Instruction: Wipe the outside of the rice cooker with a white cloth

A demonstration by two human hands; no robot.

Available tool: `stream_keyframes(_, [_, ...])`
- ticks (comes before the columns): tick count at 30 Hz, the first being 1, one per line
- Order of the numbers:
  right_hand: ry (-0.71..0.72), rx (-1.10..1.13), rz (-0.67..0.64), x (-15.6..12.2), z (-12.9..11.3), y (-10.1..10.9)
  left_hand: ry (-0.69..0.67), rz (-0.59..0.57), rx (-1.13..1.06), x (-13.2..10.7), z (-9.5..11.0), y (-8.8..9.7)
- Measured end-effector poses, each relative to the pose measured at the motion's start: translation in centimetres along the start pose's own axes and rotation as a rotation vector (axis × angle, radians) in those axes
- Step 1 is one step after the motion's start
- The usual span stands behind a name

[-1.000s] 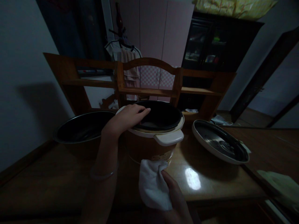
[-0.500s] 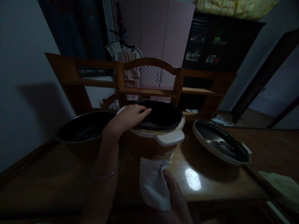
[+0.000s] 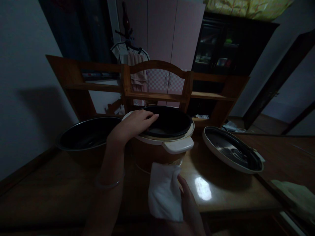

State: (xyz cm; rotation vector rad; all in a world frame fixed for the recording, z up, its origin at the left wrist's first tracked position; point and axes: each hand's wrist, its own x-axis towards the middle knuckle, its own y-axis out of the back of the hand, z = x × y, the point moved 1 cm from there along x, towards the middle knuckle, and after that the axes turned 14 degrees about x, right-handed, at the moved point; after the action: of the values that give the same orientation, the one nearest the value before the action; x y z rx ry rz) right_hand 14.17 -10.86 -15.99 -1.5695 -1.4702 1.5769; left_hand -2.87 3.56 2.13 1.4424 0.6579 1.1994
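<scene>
A rice cooker [image 3: 150, 152] with a brown body, a white rim and a dark, open inside stands in front of me. Over its left rim lies my left hand [image 3: 137, 123], fingers bent inward at the edge; part of the grip is hidden. Low in front of the cooker, my right hand [image 3: 189, 200] is closed around a folded white cloth [image 3: 164, 193], thumb on its right edge. The cloth overlaps the lower front of the cooker in view. To the left of my left hand sits a dark inner pot [image 3: 86, 136].
The cooker's lid [image 3: 228, 150] lies inner side up at the right of the glossy wooden desk [image 3: 221, 193]. A wooden shelf frame [image 3: 157, 95] rises along the back. Pale fabric [image 3: 295, 196] lies at the lower right, beyond the desk's edge.
My right hand and the cloth have shifted slightly to the right, and the cloth's front now faces me more broadly. My left hand stays on the cooker's rim.
</scene>
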Motion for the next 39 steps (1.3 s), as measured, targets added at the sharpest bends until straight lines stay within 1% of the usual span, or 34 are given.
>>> stream_keyframes(6, [0.073, 0.037, 0.107, 0.2, 0.3, 0.6, -0.016, 0.009, -0.013, 0.0, -0.1, -0.1])
stream_keyframes(9, [0.072, 0.062, 0.141, 0.1, 0.3, 0.5, -0.004, 0.006, -0.01, 0.0, 0.0, 0.0])
stream_keyframes(11, [0.052, 0.079, 0.116, -0.1, 0.2, 0.2, -0.003, 0.005, -0.01, 0.0, 0.1, 0.0])
stream_keyframes(15, [-0.029, 0.11, -0.035, -0.9, 0.1, -0.5, 0.001, 0.006, -0.006, 0.0, 0.0, -0.1])
stream_keyframes(18, [-0.038, 0.081, -0.09, -1.5, 0.0, -0.6, -0.002, 0.005, 0.001, 0.0, -0.1, -0.1])
stream_keyframes(21, [-0.004, 0.022, -0.086, -1.6, 0.2, -0.2, -0.006, -0.005, 0.008, 0.1, -0.1, -0.2])
stream_keyframes(23, [0.007, 0.004, -0.057, -1.5, 0.4, 0.1, -0.006, -0.004, 0.009, 0.1, -0.1, -0.2])
stream_keyframes(27, [-0.029, 0.05, 0.005, -1.5, 0.3, 0.1, -0.002, 0.002, 0.014, 0.1, -0.1, -0.2])
stream_keyframes(31, [-0.073, 0.084, -0.039, -1.8, 0.0, -0.4, -0.002, 0.006, 0.012, 0.1, 0.0, -0.2])
stream_keyframes(33, [-0.083, 0.074, -0.03, -1.9, 0.0, -0.5, -0.002, 0.011, 0.008, 0.1, 0.0, -0.2])
stream_keyframes(36, [-0.066, 0.039, 0.005, -1.9, 0.1, -0.4, 0.006, 0.006, 0.008, 0.1, 0.1, -0.1])
stream_keyframes(39, [-0.012, 0.018, 0.007, -1.8, 0.2, -0.1, 0.013, 0.004, 0.015, 0.1, 0.1, -0.1])
